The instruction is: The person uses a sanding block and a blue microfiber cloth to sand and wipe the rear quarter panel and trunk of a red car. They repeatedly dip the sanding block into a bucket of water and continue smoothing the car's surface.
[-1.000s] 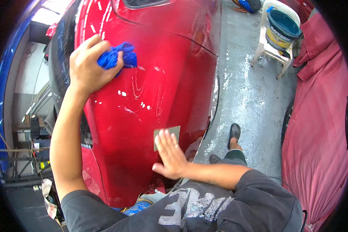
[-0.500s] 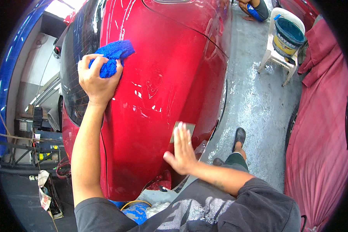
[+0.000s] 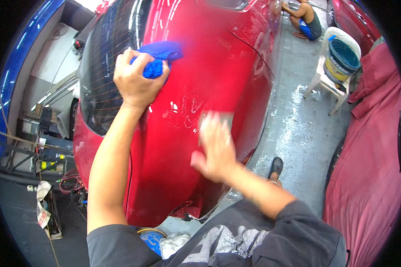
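Observation:
My left hand [image 3: 139, 82] is closed round a bunched blue microfibre cloth [image 3: 154, 67], which rests on the red car's rear panel [image 3: 173, 151] near the back window. Lower and to the right, my right hand [image 3: 217, 147] lies flat with its fingers stretched out, smeared by motion. Under its fingertips is a greyish rectangular sheet [image 3: 227, 118] that looks like sandpaper, mostly hidden by the hand. Wet streaks and water drops show on the paint between my hands.
A white plastic chair [image 3: 316, 81] holds a bucket of water [image 3: 342, 61] at the right. A person [image 3: 308, 22] squats beside the car at the far right. A dark red cover [image 3: 365, 178] drapes over something on the right. Shop clutter [image 3: 49, 209] lies at the left.
My right hand has slid up the panel with the sheet. The whole view has shifted, and the left hand with the cloth appears farther right and slightly higher.

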A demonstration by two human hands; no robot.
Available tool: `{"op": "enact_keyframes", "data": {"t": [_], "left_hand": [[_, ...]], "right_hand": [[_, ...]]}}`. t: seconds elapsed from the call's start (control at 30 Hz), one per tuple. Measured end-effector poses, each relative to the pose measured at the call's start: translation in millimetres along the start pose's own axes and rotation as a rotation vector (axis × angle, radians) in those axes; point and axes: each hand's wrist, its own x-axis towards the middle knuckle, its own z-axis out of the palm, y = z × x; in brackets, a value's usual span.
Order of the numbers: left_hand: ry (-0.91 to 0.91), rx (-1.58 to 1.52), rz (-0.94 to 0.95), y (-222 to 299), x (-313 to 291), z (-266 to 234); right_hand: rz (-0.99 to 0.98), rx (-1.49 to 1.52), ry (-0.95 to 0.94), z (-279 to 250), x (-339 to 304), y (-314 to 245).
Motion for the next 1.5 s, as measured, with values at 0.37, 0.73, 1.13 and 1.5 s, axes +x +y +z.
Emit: {"op": "enact_keyframes", "data": {"t": [0.37, 0.73, 1.13, 1.5], "left_hand": [[0.065, -0.119, 0.011, 2, 23, -7], [0.033, -0.121, -0.027, -2, 24, -33], [0.035, 0.014, -0.183, 11, 4, -53], [0.080, 0.108, -0.349, 123, -181, -137]], "right_hand": [[-0.150, 0.254, -0.060, -11, -24, -37], [0.133, 0.149, 0.250, -15, 67, 61], [0.119, 0.231, 0.161, -14, 0, 32], [0.600, 0.684, 0.089, -16, -20, 38]]}}
